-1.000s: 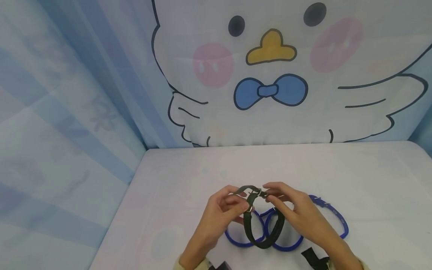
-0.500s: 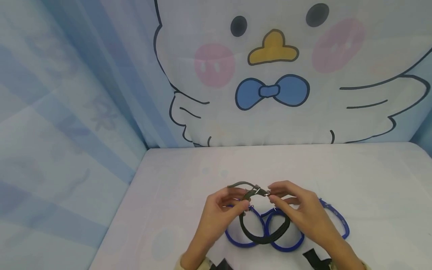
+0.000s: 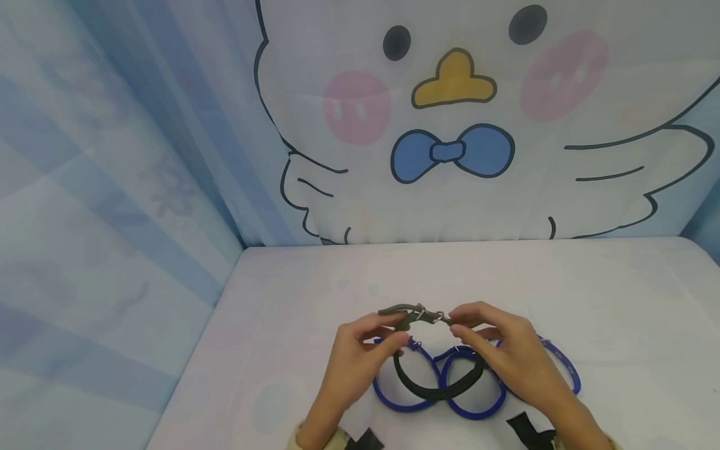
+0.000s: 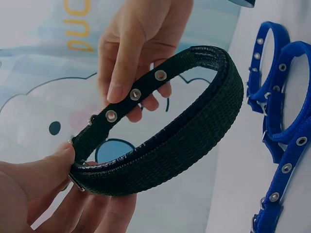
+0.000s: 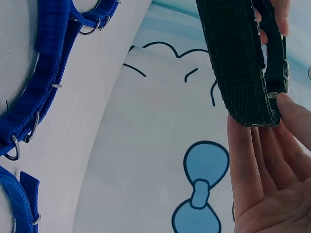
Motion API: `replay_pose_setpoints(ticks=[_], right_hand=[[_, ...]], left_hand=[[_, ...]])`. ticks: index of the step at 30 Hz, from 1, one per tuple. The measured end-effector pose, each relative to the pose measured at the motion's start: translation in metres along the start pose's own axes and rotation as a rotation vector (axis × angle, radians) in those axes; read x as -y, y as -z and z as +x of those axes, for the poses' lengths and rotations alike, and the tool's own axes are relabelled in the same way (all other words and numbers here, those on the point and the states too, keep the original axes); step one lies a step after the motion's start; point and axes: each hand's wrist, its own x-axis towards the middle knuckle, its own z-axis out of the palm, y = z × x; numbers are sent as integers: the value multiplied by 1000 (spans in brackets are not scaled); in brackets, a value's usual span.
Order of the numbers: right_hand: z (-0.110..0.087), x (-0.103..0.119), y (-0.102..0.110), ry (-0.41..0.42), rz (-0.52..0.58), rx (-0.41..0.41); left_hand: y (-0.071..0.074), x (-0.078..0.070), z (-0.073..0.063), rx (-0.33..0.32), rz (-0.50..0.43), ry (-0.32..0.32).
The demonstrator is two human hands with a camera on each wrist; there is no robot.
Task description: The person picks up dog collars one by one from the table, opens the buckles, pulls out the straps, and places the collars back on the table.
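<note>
A dark green webbing pet collar (image 3: 439, 392), fastened into a loop, is held up above the table between both hands. My left hand (image 3: 360, 359) pinches its left side between thumb and fingers, near the buckle. With thumb and fingertips, my right hand (image 3: 509, 356) pinches the strap on the other side. The left wrist view shows metal eyelets (image 4: 135, 94) along the strap and a shiny inner lining on the wider padded band (image 4: 170, 150). A loose strap end (image 3: 394, 309) points left past the buckle (image 3: 420, 312).
Several blue collars (image 3: 405, 407) lie looped on the white-covered table (image 3: 315, 281) beneath and behind the hands. One extends out to the right (image 3: 568, 365). A curtain (image 3: 360, 200) with a cartoon print rises at the table's back edge. Black straps (image 3: 529, 431) sit by the wrists.
The hands have drawn slightly apart, and the green collar's loop has gone from narrow to wider. Its buckle has swung up into a nearly level position, and the strap end now points left.
</note>
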Motion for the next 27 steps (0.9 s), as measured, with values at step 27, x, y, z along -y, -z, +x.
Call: replay_pose_setpoints(ticks=[27], right_hand=[[2, -10, 18, 6, -146, 16]], left_hand=[[8, 2, 1, -85, 7, -80]])
